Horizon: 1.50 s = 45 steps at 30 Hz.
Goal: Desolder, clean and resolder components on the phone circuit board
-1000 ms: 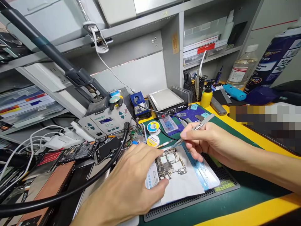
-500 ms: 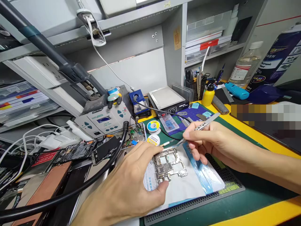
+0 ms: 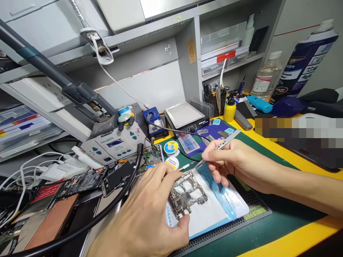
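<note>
A phone logic board (image 3: 184, 200) with bare metal frames and chips lies over a white and blue packet (image 3: 214, 210). My left hand (image 3: 147, 210) grips its left side, thumb at the near edge and fingertips at the far edge. Metal tweezers (image 3: 226, 142) with a row of holes are pinched in my right hand (image 3: 227, 159). Their tips point down-left, close to the board's far edge; whether they touch it I cannot tell. Below the packet is a dark perforated mat (image 3: 257, 210). A thin white and gold rod (image 3: 187, 166) lies just behind the board.
A soldering station (image 3: 115, 142) stands at the back left, and its thick black cable (image 3: 118, 201) arcs across the left side. Stacked phone parts (image 3: 53, 221) fill the left. Behind are solder spools (image 3: 170, 147), a heating plate (image 3: 184, 114) and a yellow bottle (image 3: 229, 110).
The whole view has shifted slightly left as my head moved. The logic board now looks more tilted, its surface darker with less glare. Both hands keep their grips.
</note>
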Available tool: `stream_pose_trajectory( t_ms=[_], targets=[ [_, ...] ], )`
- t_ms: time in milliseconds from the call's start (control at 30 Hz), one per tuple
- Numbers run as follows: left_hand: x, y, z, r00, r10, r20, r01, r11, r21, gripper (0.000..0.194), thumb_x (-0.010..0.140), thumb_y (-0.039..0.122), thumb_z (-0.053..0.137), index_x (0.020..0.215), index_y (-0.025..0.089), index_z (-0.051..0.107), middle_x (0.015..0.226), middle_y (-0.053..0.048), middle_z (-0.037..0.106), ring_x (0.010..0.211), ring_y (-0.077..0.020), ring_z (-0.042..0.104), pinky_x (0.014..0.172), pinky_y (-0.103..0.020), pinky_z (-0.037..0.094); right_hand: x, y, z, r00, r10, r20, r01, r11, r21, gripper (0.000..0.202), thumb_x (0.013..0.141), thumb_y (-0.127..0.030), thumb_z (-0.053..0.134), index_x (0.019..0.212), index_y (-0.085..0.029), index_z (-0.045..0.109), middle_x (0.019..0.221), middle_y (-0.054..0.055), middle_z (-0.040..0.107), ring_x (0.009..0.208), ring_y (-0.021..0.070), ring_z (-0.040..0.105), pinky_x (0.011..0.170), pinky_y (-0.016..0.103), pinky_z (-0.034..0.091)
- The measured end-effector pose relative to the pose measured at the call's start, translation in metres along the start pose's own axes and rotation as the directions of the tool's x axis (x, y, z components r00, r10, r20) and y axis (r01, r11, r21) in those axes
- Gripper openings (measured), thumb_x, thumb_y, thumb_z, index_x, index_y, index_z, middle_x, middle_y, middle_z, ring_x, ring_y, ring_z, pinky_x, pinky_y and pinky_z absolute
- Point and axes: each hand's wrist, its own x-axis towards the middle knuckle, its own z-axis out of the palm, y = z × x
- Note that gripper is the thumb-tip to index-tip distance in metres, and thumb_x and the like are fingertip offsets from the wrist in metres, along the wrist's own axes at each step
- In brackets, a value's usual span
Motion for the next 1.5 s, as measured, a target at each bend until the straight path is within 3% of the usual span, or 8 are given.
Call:
stream_pose_trajectory(
  t_ms=[233, 400, 700, 767, 867, 933, 1200, 1500],
  targets=[
    [-0.001, -0.011, -0.004, 1.0, 0.006, -0.03, -0.008, 0.997, -0.082, 0.067, 0.074, 0.018, 0.073, 0.138, 0.029, 0.058, 0.13, -0.007, 0.052, 0.123, -0.0299, 0.059, 0.107, -0.048, 0.054, 0.001, -0.003, -0.001, 0.996, -0.047, -0.073, 0.048, 0.999, 0.013, 0.04, 0.056, -0.033, 0.1, 0.065, -0.018, 0.065, 0.052, -0.002, 0.064, 0.043, 0.0116, 0.062, 0.036, 0.017, 0.05],
    [-0.004, -0.026, -0.014, 0.999, -0.014, -0.042, 0.002, 0.962, -0.272, 0.062, 0.075, 0.02, 0.073, 0.134, 0.036, 0.06, 0.12, 0.001, 0.06, 0.109, -0.0209, 0.065, 0.096, -0.033, 0.054, 0.001, -0.002, -0.003, 0.992, -0.083, -0.09, 0.082, 0.997, -0.01, 0.041, 0.058, -0.036, 0.099, 0.07, -0.019, 0.064, 0.054, -0.002, 0.066, 0.045, 0.0132, 0.065, 0.037, 0.018, 0.05],
    [-0.008, -0.053, -0.007, 0.994, -0.088, -0.058, 0.023, 0.722, -0.692, 0.053, 0.077, 0.038, 0.079, 0.129, 0.026, 0.073, 0.121, -0.006, 0.069, 0.113, -0.028, 0.067, 0.101, -0.039, 0.054, -0.01, 0.005, -0.005, 0.953, -0.297, 0.058, 0.299, 0.893, -0.337, 0.017, 0.089, -0.034, 0.085, 0.086, -0.02, 0.076, 0.075, 0.004, 0.083, 0.068, 0.0178, 0.077, 0.06, 0.023, 0.06],
    [-0.009, -0.059, -0.004, 0.99, -0.129, -0.056, 0.039, 0.634, -0.772, 0.054, 0.081, 0.046, 0.08, 0.13, 0.026, 0.075, 0.125, -0.008, 0.07, 0.118, -0.0302, 0.068, 0.104, -0.04, 0.055, -0.015, 0.01, -0.006, 0.832, -0.469, 0.297, 0.551, 0.631, -0.546, 0.011, 0.1, -0.024, 0.071, 0.1, -0.02, 0.081, 0.093, 0.008, 0.087, 0.085, 0.0204, 0.081, 0.076, 0.028, 0.063],
    [-0.007, -0.063, -0.003, 0.983, -0.178, -0.039, 0.057, 0.505, -0.861, 0.056, 0.08, 0.052, 0.085, 0.129, 0.025, 0.078, 0.128, -0.009, 0.074, 0.121, -0.0323, 0.07, 0.108, -0.041, 0.055, -0.016, 0.019, -0.012, 0.506, -0.481, 0.716, 0.846, 0.113, -0.521, 0.026, 0.1, -0.009, 0.059, 0.118, -0.013, 0.078, 0.1, 0.014, 0.085, 0.095, 0.025, 0.081, 0.098, 0.04, 0.06],
    [-0.005, -0.06, -0.004, 0.978, -0.21, -0.01, 0.08, 0.417, -0.906, 0.056, 0.076, 0.052, 0.088, 0.123, 0.022, 0.081, 0.12, -0.01, 0.079, 0.113, -0.0321, 0.074, 0.103, -0.04, 0.058, -0.013, 0.026, -0.016, 0.401, -0.442, 0.802, 0.891, -0.013, -0.453, 0.031, 0.098, -0.005, 0.058, 0.123, -0.011, 0.075, 0.096, 0.013, 0.083, 0.092, 0.0251, 0.08, 0.108, 0.045, 0.055],
    [-0.005, -0.037, -0.014, 0.893, -0.449, 0.021, 0.06, 0.073, -0.996, 0.031, 0.086, 0.047, 0.076, 0.105, 0.026, 0.089, 0.112, -0.003, 0.086, 0.103, -0.0236, 0.079, 0.097, -0.032, 0.063, -0.009, 0.029, -0.017, 0.455, -0.413, 0.789, 0.871, 0.025, -0.49, 0.028, 0.102, -0.012, 0.056, 0.124, -0.017, 0.071, 0.091, 0.009, 0.079, 0.082, 0.0239, 0.071, 0.103, 0.048, 0.053],
    [0.001, -0.024, -0.019, 0.832, -0.551, 0.063, 0.036, -0.06, -0.998, 0.026, 0.081, 0.043, 0.085, 0.091, 0.02, 0.088, 0.108, -0.009, 0.085, 0.098, -0.0277, 0.078, 0.089, -0.049, 0.07, -0.012, 0.024, -0.015, 0.515, -0.381, 0.767, 0.841, 0.056, -0.537, 0.012, 0.102, -0.014, 0.069, 0.112, -0.018, 0.073, 0.095, 0.011, 0.075, 0.094, 0.0262, 0.071, 0.086, 0.04, 0.055]
  ],
)
